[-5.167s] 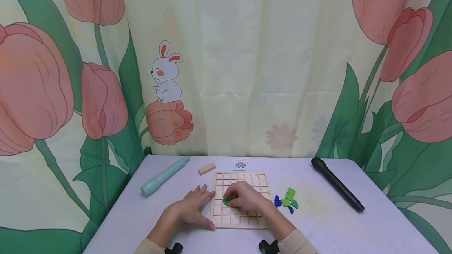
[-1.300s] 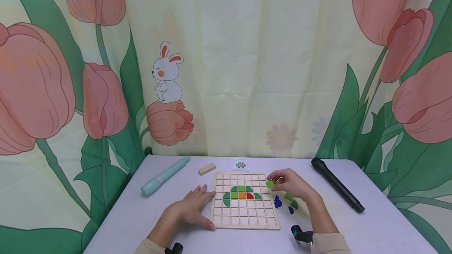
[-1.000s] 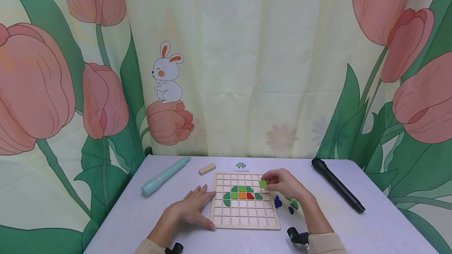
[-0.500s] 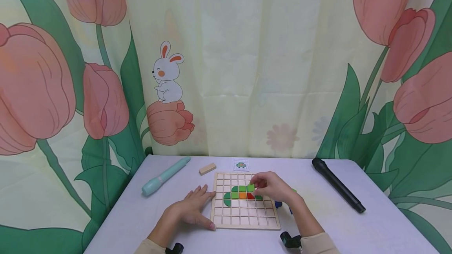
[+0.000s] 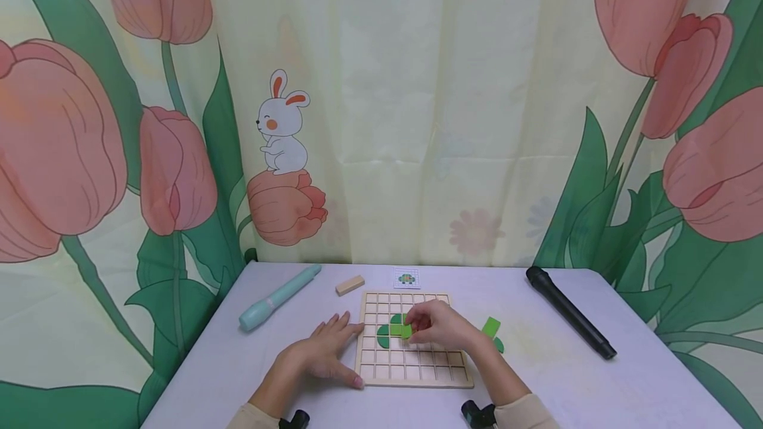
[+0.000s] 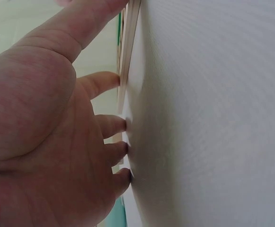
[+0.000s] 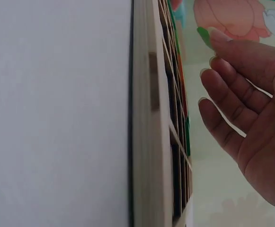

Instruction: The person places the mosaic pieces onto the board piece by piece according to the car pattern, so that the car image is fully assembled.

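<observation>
Pinching green tile (image 5: 405, 331) in right hand (image 5: 438, 327) | over grid board (image 5: 411, 371) | left hand (image 5: 324, 351) flat beside

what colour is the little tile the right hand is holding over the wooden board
Light green. The tile, pinched in the right hand, shows best in the head view.

I see the left hand (image 5: 324, 349) lying flat, palm down, fingers straight and slightly spread, thumb out to the side. The right hand (image 5: 435, 326) is raised, fingers bent forward, fingertips (image 7: 217, 35) pinched together. Both forearms angle inward.
</observation>
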A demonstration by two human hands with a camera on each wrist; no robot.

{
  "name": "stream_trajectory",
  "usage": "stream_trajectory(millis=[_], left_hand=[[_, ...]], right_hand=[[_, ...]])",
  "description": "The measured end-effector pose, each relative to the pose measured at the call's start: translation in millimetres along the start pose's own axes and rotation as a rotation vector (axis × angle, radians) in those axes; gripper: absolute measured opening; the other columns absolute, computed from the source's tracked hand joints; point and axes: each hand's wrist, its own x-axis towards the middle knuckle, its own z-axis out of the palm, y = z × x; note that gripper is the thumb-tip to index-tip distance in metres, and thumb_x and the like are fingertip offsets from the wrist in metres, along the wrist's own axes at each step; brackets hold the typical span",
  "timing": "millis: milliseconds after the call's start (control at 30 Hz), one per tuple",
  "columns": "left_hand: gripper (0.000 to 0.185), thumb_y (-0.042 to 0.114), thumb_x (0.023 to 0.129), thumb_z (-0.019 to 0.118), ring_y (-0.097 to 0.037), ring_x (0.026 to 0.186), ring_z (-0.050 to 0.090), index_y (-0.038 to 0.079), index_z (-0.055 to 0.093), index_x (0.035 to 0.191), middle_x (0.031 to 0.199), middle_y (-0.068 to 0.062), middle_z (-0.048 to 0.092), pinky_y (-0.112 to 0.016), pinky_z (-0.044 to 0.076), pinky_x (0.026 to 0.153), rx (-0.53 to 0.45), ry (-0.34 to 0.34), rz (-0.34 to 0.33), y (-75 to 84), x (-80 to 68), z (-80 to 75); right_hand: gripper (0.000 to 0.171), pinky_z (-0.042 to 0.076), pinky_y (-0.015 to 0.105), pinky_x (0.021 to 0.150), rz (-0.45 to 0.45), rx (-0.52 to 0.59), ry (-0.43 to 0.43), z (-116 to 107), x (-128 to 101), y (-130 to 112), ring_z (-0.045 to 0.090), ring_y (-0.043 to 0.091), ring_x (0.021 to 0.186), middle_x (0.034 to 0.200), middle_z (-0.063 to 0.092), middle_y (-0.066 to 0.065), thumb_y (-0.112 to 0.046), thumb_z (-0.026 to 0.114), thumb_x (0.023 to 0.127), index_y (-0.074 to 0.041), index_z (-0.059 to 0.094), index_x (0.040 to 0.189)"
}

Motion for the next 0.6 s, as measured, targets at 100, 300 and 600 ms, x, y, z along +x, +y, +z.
stream_trajectory(millis=[100,300,600], left_hand=[[0.109,0.067,0.072,0.085,-0.046,0.160,0.015,0.019,0.041,0.159,0.170,-0.024,0.023,-0.069,0.016,0.125,0.002,-0.005,-0.007,0.5,0.6,-0.4],[0.109,0.067,0.072,0.085,-0.047,0.159,0.016,0.019,0.041,0.159,0.170,-0.024,0.023,-0.070,0.017,0.125,0.001,-0.005,-0.003,0.3,0.2,-0.3],[0.109,0.068,0.072,0.085,-0.047,0.159,0.015,0.019,0.041,0.159,0.170,-0.025,0.023,-0.070,0.017,0.125,-0.001,-0.001,0.009,-0.5,-0.1,0.0]], right_hand=[[0.023,0.053,0.022,0.071,0.001,0.000,-0.001,5,3,-1,0.062,0.015,0.081,0.089,0.070,0.000,-0.010,0.085,0.086,-0.010,0.075,0.106],[0.020,0.052,0.022,0.069,0.029,0.001,-0.024,15,6,-3,0.061,0.013,0.079,0.085,0.069,-0.004,-0.011,0.085,0.086,-0.012,0.077,0.104],[0.020,0.049,0.021,0.066,0.060,-0.013,-0.057,22,9,-8,0.058,0.010,0.076,0.082,0.068,-0.005,-0.012,0.086,0.086,-0.011,0.077,0.103]])
